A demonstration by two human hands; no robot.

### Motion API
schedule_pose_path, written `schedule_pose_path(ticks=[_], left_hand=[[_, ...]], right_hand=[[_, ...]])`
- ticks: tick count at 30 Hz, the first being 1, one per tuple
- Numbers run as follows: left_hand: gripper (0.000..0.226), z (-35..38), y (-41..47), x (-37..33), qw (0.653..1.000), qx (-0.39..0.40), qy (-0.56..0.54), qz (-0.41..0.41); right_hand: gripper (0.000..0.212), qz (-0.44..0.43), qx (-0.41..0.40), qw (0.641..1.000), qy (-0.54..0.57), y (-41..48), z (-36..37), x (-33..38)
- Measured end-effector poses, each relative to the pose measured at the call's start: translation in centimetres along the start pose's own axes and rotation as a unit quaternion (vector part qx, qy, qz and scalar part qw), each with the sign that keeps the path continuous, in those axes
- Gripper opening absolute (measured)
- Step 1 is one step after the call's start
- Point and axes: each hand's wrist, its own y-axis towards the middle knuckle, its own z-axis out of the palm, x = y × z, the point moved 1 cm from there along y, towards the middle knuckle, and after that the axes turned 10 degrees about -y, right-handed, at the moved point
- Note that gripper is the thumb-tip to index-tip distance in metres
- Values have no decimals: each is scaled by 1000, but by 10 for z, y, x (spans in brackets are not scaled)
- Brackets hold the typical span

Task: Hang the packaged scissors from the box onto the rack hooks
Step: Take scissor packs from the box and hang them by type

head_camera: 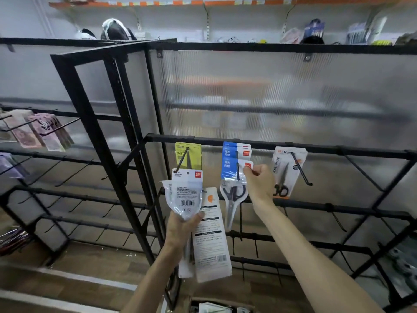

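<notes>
The hanging step was in hand. The right hand (259,184), arm stretched up, pinched the top corner of a blue-carded scissors pack (233,171) that appeared threaded on the middle hook (237,176). Judging by this, the next move was to slide it back towards the rail (316,147). The left hand (182,227) gripped spare packs (187,195) upright, above the box (216,307).

I see pink packets (48,132) hung far left of the grip, ribbed translucent panel (270,93) just behind it, orange-edged shelf (203,3) high above, wood floor (90,274) below and left.
</notes>
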Motion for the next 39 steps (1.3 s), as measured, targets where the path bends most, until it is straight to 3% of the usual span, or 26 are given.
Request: schedule_pose_path(ticks=[5, 10, 14, 19, 22, 26, 29, 32, 35, 39], left_hand=[[34, 6, 3, -6, 1000, 13, -7, 9], [35, 6, 0, -8, 999, 32, 9, -1], [34, 1, -2, -7, 999, 45, 20, -10], [34, 8, -6, -6, 999, 41, 24, -17], [37, 17, -14, -2, 997, 64, 34, -12], [44, 22, -34, 0, 998, 60, 7, -30], [45, 19, -50, -4, 996, 76, 5, -40], [39, 11, -65, -11, 996, 78, 14, -45], [42, 3, -77, -16, 994, 89, 8, -67], [46, -7, -84, -25, 988, 125, 28, -85]], right_hand=[[30, 8, 1, 999, -47, 48, 22, -3], [25, 14, 1, 994, -109, 66, 29, -1], [15, 6, -9, 998, -57, 33, 18, -7], [27, 12, 154, 987, -44, -67, 5, -20], [34, -25, 188, 981, -48, -79, 10, -13], [42, -46, 151, 982, -105, -83, 11, 1], [34, -25, 141, 983, -111, -90, 10, 5], [14, 21, 164, 986, -15, -103, 6, 8], [6, 74, 101, 988, 93, -114, -2, 11], [19, 89, 25, 990, 104, -120, -19, 18]])
